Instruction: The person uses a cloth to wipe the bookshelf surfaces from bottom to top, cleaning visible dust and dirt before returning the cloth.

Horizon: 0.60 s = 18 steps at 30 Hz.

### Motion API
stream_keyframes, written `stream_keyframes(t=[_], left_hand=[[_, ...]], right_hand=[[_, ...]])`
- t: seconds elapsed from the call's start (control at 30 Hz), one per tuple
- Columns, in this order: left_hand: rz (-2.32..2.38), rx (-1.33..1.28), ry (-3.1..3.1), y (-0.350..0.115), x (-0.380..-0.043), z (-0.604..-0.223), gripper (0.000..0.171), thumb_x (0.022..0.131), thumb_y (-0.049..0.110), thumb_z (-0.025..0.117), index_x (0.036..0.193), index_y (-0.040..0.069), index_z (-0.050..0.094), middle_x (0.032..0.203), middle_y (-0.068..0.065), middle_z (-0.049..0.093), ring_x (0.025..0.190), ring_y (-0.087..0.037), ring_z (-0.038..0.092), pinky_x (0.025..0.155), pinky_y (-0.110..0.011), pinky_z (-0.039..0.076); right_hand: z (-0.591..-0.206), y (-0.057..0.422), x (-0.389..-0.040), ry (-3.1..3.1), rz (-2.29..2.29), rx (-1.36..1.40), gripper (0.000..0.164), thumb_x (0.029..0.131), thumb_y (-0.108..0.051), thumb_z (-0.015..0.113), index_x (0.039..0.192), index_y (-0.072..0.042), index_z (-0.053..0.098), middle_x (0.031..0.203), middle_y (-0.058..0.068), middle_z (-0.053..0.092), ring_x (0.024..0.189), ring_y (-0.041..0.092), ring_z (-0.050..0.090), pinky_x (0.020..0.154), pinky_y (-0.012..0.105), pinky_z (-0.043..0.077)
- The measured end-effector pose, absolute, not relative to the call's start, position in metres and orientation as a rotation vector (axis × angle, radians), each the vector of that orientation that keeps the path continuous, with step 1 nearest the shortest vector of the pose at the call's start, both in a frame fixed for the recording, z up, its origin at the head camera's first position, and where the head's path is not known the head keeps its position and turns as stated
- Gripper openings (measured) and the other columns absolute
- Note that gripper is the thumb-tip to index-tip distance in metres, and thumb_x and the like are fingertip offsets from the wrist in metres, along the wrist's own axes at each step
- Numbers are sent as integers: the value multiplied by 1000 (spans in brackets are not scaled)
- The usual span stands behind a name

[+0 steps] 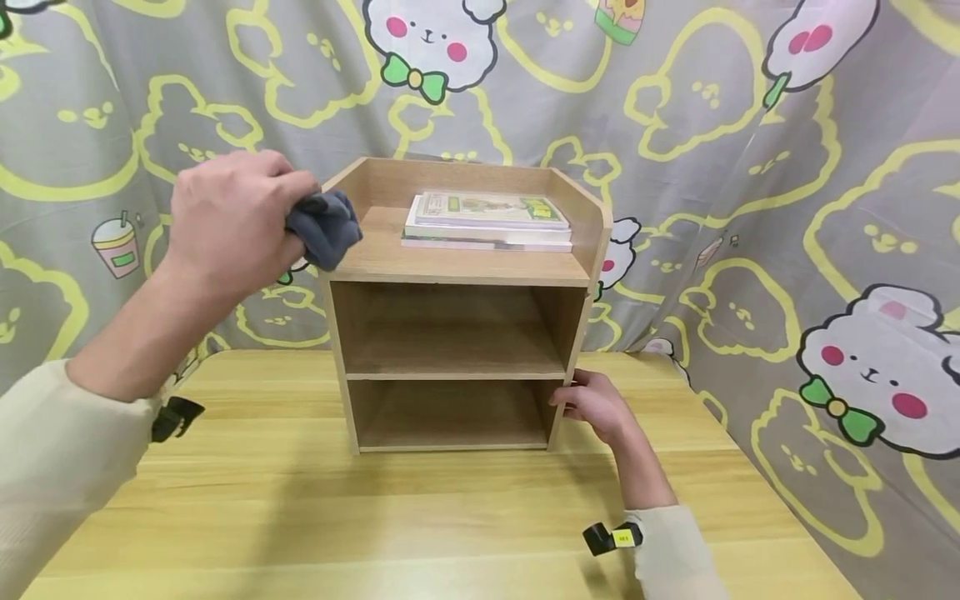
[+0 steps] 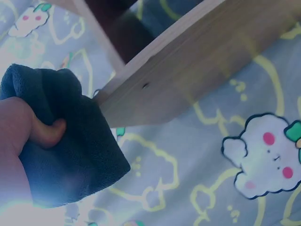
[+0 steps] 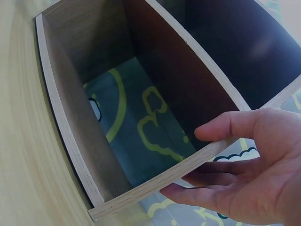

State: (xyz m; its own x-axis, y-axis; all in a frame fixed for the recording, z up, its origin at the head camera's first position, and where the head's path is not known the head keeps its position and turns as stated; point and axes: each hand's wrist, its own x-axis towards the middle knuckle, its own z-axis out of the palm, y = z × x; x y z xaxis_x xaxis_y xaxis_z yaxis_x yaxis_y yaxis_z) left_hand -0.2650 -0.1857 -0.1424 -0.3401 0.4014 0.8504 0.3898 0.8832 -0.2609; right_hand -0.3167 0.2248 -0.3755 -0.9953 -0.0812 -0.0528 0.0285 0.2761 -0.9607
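My left hand [image 1: 232,225] grips a folded dark blue-grey cloth [image 1: 327,233], raised beside the upper left corner of a small wooden shelf [image 1: 457,275]. In the left wrist view the thumb presses on the fuzzy cloth [image 2: 80,146], whose edge overlaps the shelf's corner. At the lower right side of the shelf, my right hand [image 1: 596,404] pinches the side panel. The right wrist view has the thumb on the panel's inner front edge [image 3: 207,149] and the other fingers along its outside. Both lower compartments of the shelf stand bare.
A stack of books [image 1: 487,223] lies on the shelf's top board. The shelf stands on a light wooden table [image 1: 450,517]. Behind and to the right hangs a grey curtain [image 1: 720,167] with cartoon prints. Each wrist wears a black camera mount [image 1: 615,537].
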Motion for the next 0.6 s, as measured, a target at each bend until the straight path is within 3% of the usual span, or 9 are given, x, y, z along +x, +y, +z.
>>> stream_keyframes(t=[0.3,0.6], left_hand=[[-12,-547,-1973,-186,-256,-143,24,80,1,55,95,6,73,91,-16,72,74,-46,61,56,-61,45],[101,-813,-2144,-175,-243,-199,26,62,-7,73,84,7,72,73,-8,64,59,-28,56,50,-46,49]], right_hand=[[-377,223,-316,2417,-1855,-54,55,85,-4,65,137,10,52,101,9,66,92,16,65,91,39,56],[-375,224,-316,2427,-1853,-61,56,86,-5,64,138,10,51,103,10,66,93,15,65,90,37,56]])
